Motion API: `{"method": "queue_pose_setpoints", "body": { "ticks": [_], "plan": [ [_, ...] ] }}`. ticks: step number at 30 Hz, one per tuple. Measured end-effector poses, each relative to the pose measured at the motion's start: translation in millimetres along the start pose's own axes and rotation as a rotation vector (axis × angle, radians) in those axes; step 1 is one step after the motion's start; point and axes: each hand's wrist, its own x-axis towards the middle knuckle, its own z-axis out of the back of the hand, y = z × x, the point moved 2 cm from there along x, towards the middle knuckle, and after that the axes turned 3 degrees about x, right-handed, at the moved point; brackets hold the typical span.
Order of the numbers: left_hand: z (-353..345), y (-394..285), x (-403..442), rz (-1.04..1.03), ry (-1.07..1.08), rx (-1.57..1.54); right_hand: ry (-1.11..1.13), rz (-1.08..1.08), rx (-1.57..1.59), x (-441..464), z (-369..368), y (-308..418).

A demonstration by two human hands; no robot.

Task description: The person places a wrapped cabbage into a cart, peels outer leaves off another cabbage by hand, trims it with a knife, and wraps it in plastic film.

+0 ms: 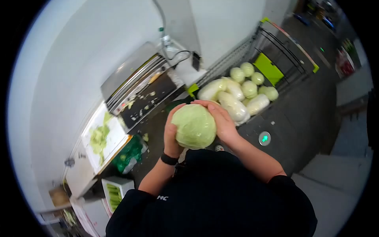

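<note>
Between the table and the cart: one pale-green cabbage [194, 126], held up in front of the dark shirt [237, 197] and above the floor.
Table side: the white board [116, 134] with leaf scraps [99, 138] and the black-topped machine [148, 93] stand to the left – their near edges apart from the cabbage.
Cart side: the cart [269, 68] lies ahead and to the right, its near corner close beyond the fingers, with round and long pale vegetables [233, 106] inside.
Floor room: dark floor [296, 114] runs along the right of the cart, past a round marker [265, 138] with a lit green arrow.
Left grip [170, 132]: curved around the cabbage's left side, a black band [169, 159] at the wrist.
Right grip [222, 122]: spread along the right and upper side – the two together stand as wide apart as the cabbage, gripping it.
</note>
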Motion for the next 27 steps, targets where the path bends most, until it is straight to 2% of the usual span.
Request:
{"method": "queue_pose_setpoints", "body": {
  "ticks": [2,4,5,7,8,9,11,13,14,16,17,19,21,23,24,26,27],
  "plan": [
    [4.1,1.0,3.4,0.027,0.014,-0.023,0.013,-0.008,-0.045,3.6,-7.3,-4.1],
    [12.7,8.3,14.0,0.012,-0.038,0.081,-0.223,0.070,-0.136,1.6,-10.9,-5.9],
    [13.9,15.7,19.8,0.019,-0.024,0.070,-0.239,0.075,-0.145,0.6,-9.8,-10.1],
    [13.4,26.0,29.6,-0.102,-0.080,0.166,-0.240,0.142,-0.306,-0.5,-2.6,-24.6],
    [15.0,27.5,33.0,-0.022,0.054,0.061,-0.257,0.140,-0.314,0.7,3.1,-28.0],
    [17.6,27.3,37.6,-0.009,0.063,0.050,-0.277,0.118,-0.288,1.1,8.1,-30.3],
    [20.5,32.1,48.7,0.183,0.153,0.027,-0.318,0.099,-0.268,2.7,12.4,-30.8],
    [22.3,37.9,60.1,0.198,0.172,0.005,-0.313,0.121,-0.538,5.6,11.6,-24.5],
    [21.6,40.8,66.0,0.240,0.142,-0.070,-0.335,0.121,-0.543,6.3,11.8,-17.5],
    [23.1,50.2,74.2,0.300,0.127,-0.149,-0.236,0.188,-0.951,6.6,6.9,1.8],
    [25.5,62.4,77.6,0.368,0.133,-0.178,-0.249,0.185,-0.958,5.5,7.3,7.6],
    [23.3,71.2,82.0,0.444,0.137,-0.209,-0.170,0.085,-1.144,3.8,8.4,12.2],
    [16.9,72.6,82.7,0.441,0.146,-0.162,-0.187,0.121,-1.149,2.4,15.0,12.4],
    [9.7,70.7,86.7,0.460,0.151,-0.166,-0.196,0.009,-1.224,2.1,16.6,24.5],
    [6.5,72.0,90.4,0.390,0.183,-0.073,-0.203,0.015,-1.218,3.8,18.7,33.7],
    [-2.5,76.8,100.0,0.321,0.215,0.025,-0.119,-0.188,-1.288,7.6,29.0,46.6],
    [-7.0,79.1,103.4,0.260,0.230,0.124,-0.116,-0.194,-1.279,8.9,38.1,46.4]
  ]
}}
